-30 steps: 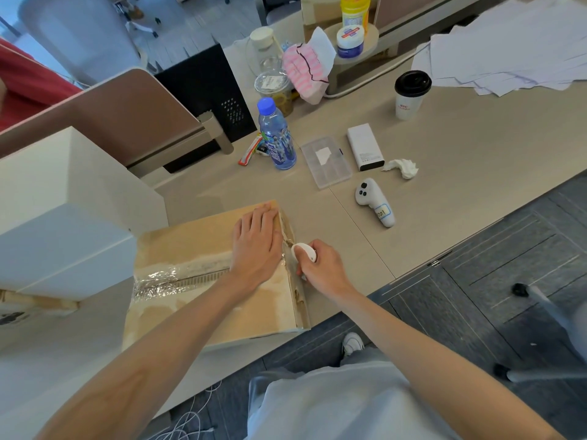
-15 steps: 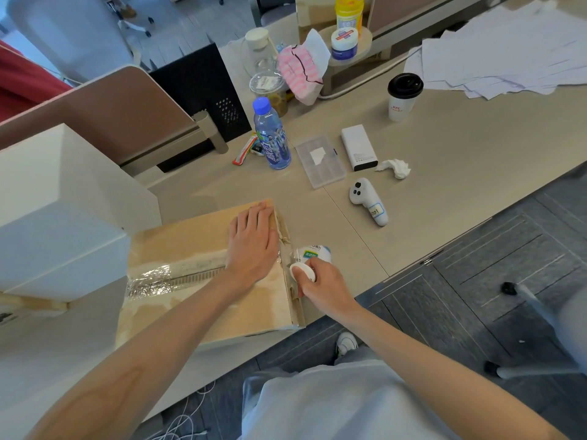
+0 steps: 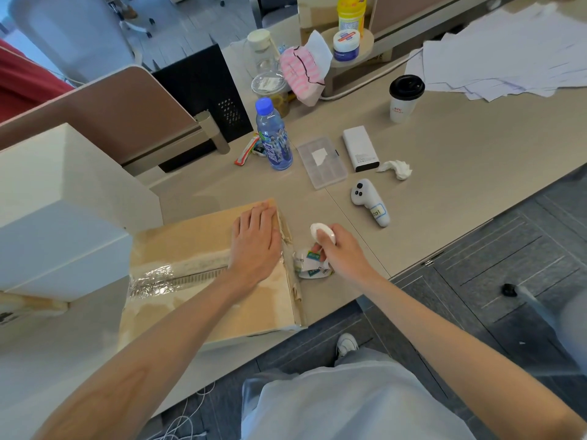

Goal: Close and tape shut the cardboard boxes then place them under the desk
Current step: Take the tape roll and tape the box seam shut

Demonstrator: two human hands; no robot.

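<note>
White tape dispenser (image 3: 322,234) now pulled off box (image 3: 203,281).

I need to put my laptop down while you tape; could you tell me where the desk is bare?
The widest bare patch lies right of the white controller, between the coffee cup and the desk's front edge. A smaller one sits between the water bottle and the cardboard box. It is crowded around the bottle, the clear organizer and the paper stack.
</note>
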